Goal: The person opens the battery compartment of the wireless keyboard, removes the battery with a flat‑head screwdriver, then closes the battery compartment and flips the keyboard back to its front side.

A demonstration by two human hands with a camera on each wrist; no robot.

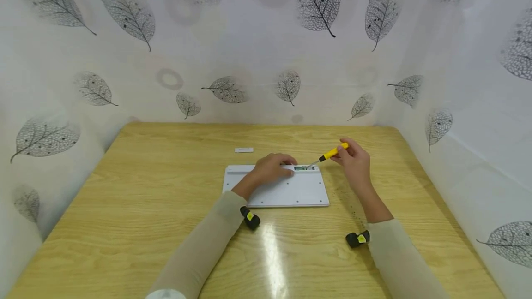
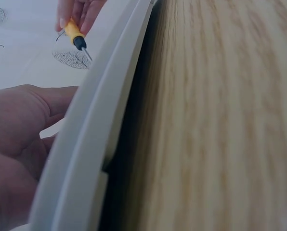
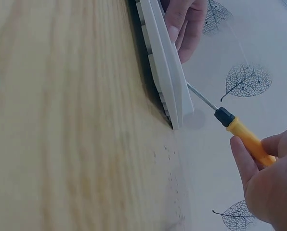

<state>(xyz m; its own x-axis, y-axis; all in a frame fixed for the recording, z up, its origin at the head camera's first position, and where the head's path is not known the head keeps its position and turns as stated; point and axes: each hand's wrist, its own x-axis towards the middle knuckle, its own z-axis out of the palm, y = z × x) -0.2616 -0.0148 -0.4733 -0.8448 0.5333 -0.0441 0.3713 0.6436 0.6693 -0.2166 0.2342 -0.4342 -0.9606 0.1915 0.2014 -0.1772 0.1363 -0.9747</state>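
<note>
A white keyboard (image 1: 274, 193) lies face down, its screwed back upward and keys showing underneath in the right wrist view. My left hand (image 1: 272, 168) grips its far edge, thumb on the back and fingers over the edge. Just right of that thumb is an uncovered battery compartment (image 1: 305, 168) with something green inside. My right hand (image 1: 355, 163) pinches the yellow handle of a screwdriver (image 1: 334, 152). Its metal shaft slants down to the left, the tip at the compartment. In the right wrist view the screwdriver (image 3: 249, 142) meets the keyboard (image 3: 172, 72) near its end; the tip is hidden there.
A small white cover piece (image 1: 244, 150) lies on the wooden table (image 1: 166, 225) beyond the keyboard. Leaf-patterned white cloth (image 1: 249, 50) hangs behind the table and along both sides. Black wrist cameras (image 1: 250, 218) are worn below both hands.
</note>
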